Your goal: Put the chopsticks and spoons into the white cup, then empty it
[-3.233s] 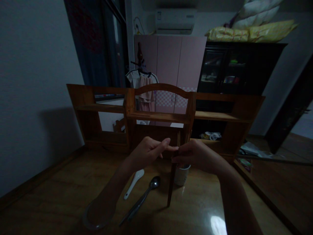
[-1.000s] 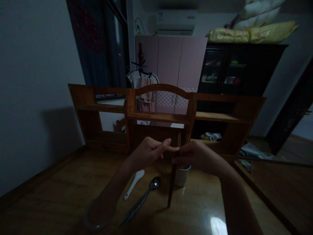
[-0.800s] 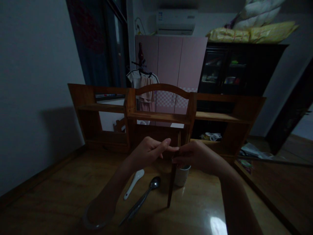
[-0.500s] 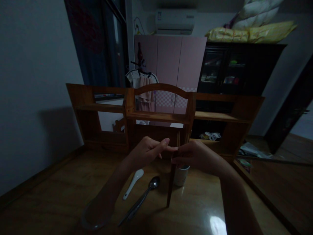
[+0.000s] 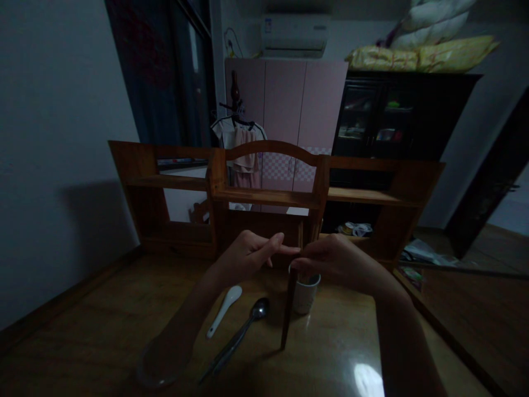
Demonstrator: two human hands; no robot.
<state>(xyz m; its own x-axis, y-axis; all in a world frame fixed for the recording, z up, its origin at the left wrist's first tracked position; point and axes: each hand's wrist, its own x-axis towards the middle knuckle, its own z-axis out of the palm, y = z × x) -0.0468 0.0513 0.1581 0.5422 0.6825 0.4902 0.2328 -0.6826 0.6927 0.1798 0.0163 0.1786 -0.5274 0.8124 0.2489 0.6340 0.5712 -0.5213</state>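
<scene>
My right hand (image 5: 330, 256) pinches a dark brown chopstick (image 5: 288, 311) near its upper part. Its lower tip rests on the wooden table (image 5: 339, 353), and it stands almost upright. Close by on the left is my left hand (image 5: 254, 253), index finger stretched toward the right fingers, thumb raised, with nothing visible in it. Whether the two hands touch I cannot tell. Just behind the chopstick stands a white paper cup (image 5: 306, 298), partly hidden by my right hand, with lighter sticks (image 5: 300, 234) rising from it. A white soup spoon (image 5: 225, 310) and a metal spoon (image 5: 259, 309) lie to the left.
Beside the metal spoon's handle lies another slim metal utensil (image 5: 221, 361), unclear in the dim light. A wooden shelf unit (image 5: 268, 196) spans the table's back. A wall (image 5: 61, 165) borders the left side. Beyond stand pink wardrobes (image 5: 285, 105) and a dark cabinet (image 5: 433, 116).
My right hand has risen slightly and shifted a little right, its fingers lifting so that more of the cup's rim shows. My left hand and the chopstick's lower tip stay almost still.
</scene>
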